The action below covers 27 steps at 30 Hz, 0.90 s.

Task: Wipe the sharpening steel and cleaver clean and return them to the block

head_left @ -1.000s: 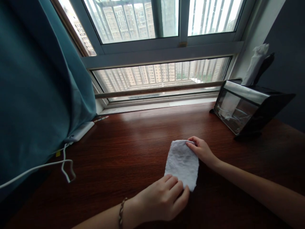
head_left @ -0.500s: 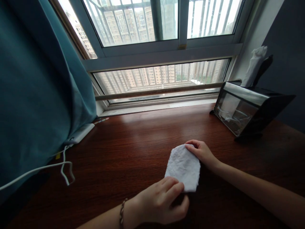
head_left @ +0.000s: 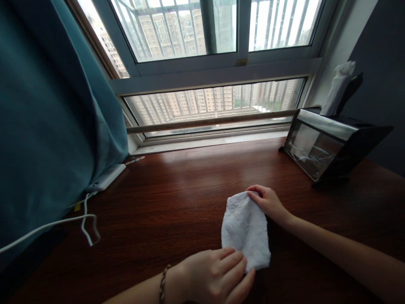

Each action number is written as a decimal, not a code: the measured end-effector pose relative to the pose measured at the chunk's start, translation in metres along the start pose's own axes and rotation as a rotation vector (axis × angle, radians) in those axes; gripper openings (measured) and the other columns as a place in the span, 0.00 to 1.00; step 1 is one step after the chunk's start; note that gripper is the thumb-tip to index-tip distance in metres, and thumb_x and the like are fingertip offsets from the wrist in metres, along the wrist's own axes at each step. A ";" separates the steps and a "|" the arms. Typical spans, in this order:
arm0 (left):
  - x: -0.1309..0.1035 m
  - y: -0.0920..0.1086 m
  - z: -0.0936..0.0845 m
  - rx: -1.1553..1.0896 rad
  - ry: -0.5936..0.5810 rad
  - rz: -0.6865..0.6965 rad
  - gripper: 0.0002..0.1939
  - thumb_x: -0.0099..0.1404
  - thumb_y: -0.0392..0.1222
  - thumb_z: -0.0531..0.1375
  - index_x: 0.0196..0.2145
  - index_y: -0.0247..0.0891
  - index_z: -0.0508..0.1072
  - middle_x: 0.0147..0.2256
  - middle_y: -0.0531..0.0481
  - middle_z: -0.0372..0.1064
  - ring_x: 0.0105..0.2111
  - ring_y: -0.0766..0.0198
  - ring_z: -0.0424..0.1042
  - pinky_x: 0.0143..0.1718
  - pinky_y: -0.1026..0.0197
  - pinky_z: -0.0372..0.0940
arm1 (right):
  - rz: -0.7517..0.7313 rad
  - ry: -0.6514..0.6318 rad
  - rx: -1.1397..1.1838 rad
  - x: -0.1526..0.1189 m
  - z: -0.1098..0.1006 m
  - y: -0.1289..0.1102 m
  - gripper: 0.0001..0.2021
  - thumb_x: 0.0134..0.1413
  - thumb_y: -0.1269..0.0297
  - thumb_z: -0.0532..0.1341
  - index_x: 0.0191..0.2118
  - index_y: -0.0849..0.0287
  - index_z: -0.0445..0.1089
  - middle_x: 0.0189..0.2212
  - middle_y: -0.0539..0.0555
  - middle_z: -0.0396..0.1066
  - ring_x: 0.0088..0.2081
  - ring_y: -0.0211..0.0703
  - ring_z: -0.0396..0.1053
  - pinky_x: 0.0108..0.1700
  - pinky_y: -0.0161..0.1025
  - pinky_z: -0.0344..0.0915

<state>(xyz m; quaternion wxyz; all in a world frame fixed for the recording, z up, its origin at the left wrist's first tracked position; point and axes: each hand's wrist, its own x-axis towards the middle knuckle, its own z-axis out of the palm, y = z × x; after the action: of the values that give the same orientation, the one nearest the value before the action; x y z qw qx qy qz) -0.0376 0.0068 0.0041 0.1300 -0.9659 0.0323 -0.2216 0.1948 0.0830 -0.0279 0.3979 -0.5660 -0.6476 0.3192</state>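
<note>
A white cloth [head_left: 247,228] is stretched between my two hands over the dark reddish-brown table [head_left: 152,202]. My right hand [head_left: 264,200] pinches its top right edge between thumb and fingers. At the lower left edge of the cloth, my left hand [head_left: 220,272] has its fingers closed on it; the fingertips and thumb are partly hidden. A braided bracelet [head_left: 163,283] circles the left wrist.
A black and silver holder [head_left: 325,143] with a white item standing in it is at the right. White cables [head_left: 85,219], a white power strip [head_left: 109,177] and a teal curtain [head_left: 60,118] are at the left. A barred window [head_left: 190,101] lies beyond the table.
My left hand has moved slightly down, toward me, and the cloth now looks longer, its lower edge nearer to me. My right hand has hardly moved.
</note>
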 end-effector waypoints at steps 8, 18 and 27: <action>0.003 0.001 0.002 -0.104 -0.088 -0.011 0.16 0.66 0.43 0.52 0.46 0.30 0.70 0.48 0.42 0.69 0.47 0.59 0.69 0.52 0.57 0.64 | -0.670 -0.088 -0.385 -0.015 0.002 -0.008 0.15 0.56 0.72 0.51 0.48 0.62 0.68 0.49 0.59 0.67 0.54 0.46 0.59 0.57 0.46 0.57; 0.010 -0.009 -0.003 -0.603 -0.386 -0.172 0.28 0.67 0.43 0.47 0.62 0.31 0.49 0.62 0.44 0.50 0.62 0.57 0.48 0.63 0.51 0.43 | -0.502 -0.523 -0.628 -0.026 0.011 -0.015 0.38 0.56 0.45 0.51 0.65 0.65 0.44 0.65 0.60 0.39 0.65 0.50 0.36 0.64 0.49 0.42; 0.004 -0.005 0.004 -0.611 -0.371 -0.172 0.30 0.67 0.44 0.49 0.63 0.32 0.48 0.63 0.45 0.47 0.63 0.57 0.47 0.64 0.50 0.39 | -0.518 -0.593 -0.664 -0.022 0.004 -0.019 0.41 0.54 0.42 0.51 0.65 0.65 0.43 0.65 0.60 0.34 0.66 0.50 0.32 0.64 0.48 0.39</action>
<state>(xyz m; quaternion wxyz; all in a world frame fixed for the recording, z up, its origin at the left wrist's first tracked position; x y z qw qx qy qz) -0.0324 0.0122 0.0040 -0.1799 -0.9831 -0.0083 -0.0329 0.1831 0.0582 -0.0171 0.0618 -0.3679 -0.9181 0.1341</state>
